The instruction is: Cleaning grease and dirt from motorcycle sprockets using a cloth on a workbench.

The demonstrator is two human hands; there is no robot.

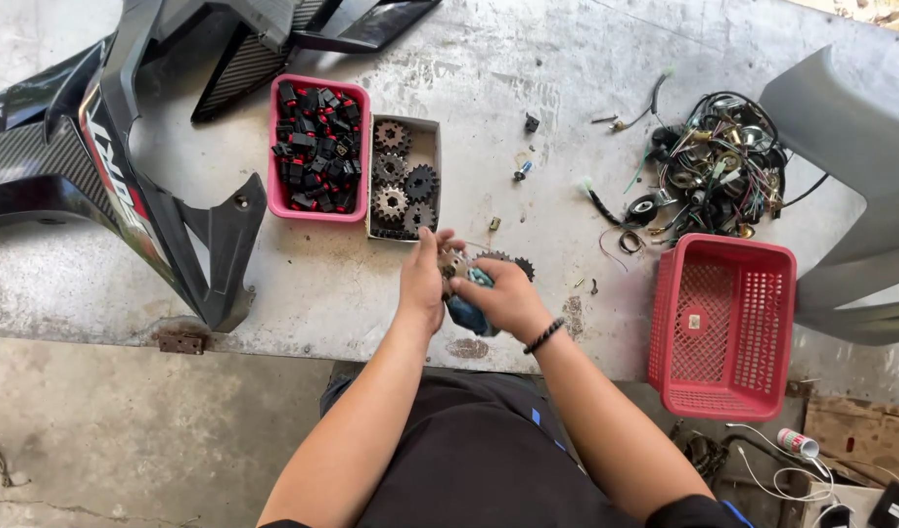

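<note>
The left hand (423, 279) pinches a small toothed sprocket (453, 262) by its rim, fingers closed on it. The right hand (503, 296) is curled around a blue-green rag (466, 313) pressed against that same part. Both hands meet just above the near edge of the concrete bench (508, 88), a little near of the grey box of sprockets (404, 179). A second, dark sprocket (513, 264) lies on the bench, touching or just behind the right hand.

The step in hand looks like wiping one sprocket clean. The next move likely calls for turning the part in the pinch so the rag reaches the remaining teeth.

To the left of the grey box sits a pink tray of black and red connectors (317, 147). Well to the right stands an empty red basket (720, 323), with a tangle of wiring (719, 166) beyond it.
</note>
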